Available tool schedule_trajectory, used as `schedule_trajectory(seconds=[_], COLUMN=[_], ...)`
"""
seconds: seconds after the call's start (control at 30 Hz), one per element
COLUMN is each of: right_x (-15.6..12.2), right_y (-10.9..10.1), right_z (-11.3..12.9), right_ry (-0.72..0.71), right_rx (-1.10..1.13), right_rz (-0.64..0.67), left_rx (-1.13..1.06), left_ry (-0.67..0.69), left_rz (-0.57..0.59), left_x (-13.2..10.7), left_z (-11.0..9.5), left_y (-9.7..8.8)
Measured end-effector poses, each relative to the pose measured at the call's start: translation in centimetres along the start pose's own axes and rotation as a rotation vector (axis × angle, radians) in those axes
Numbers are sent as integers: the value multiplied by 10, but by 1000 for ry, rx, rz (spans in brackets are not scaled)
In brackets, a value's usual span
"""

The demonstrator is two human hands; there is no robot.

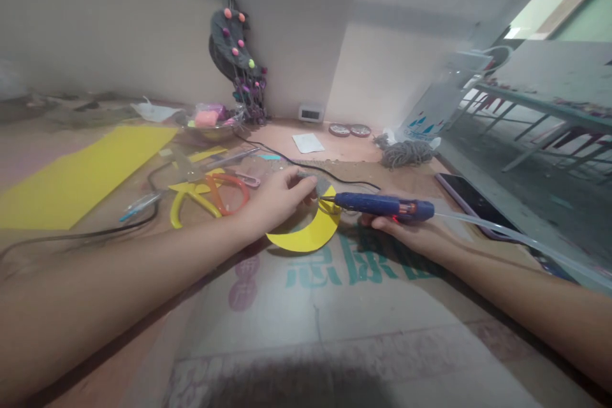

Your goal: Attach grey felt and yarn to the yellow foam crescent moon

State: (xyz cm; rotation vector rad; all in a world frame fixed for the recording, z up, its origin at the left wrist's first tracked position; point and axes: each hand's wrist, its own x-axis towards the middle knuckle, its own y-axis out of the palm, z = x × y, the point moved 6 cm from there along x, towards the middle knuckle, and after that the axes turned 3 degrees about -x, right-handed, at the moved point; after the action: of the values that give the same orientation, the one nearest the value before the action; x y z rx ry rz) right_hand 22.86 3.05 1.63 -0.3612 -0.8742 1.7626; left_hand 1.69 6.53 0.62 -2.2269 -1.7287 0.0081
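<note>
A yellow paper crescent [308, 234] lies at the middle of the work surface, with a bit of grey yarn [323, 185] by its upper tip. My left hand [282, 201] is closed at the crescent's inner side, thumb and fingers pinched near the yarn; what sits between the fingertips is partly hidden. In my right hand [401, 229] is a blue glue gun [368, 204], a red light glowing on it and a clear glue stick [497, 227] trailing from its back. The gun's nozzle touches or hovers just over the crescent's upper tip.
Orange and yellow scissors [229, 194] and a yellow sheet [90, 175] lie left. A black cord [306, 166] crosses behind my hands. Grey yarn [406, 153] and a phone [473, 204] are right. A grey crescent with pompoms [229, 44] stands against the wall.
</note>
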Motion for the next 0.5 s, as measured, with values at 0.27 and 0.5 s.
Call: schedule_trajectory(seconds=[0.27, 0.5], right_x=[-1, 1], right_y=[-3, -3], right_z=[8, 1], right_ry=[-20, 3], right_rx=[-74, -137], right_rz=[-19, -53], left_rx=[1, -9], left_ry=[-5, 6], left_rz=[-6, -16], left_x=[0, 0], left_z=[2, 0], left_y=[0, -1])
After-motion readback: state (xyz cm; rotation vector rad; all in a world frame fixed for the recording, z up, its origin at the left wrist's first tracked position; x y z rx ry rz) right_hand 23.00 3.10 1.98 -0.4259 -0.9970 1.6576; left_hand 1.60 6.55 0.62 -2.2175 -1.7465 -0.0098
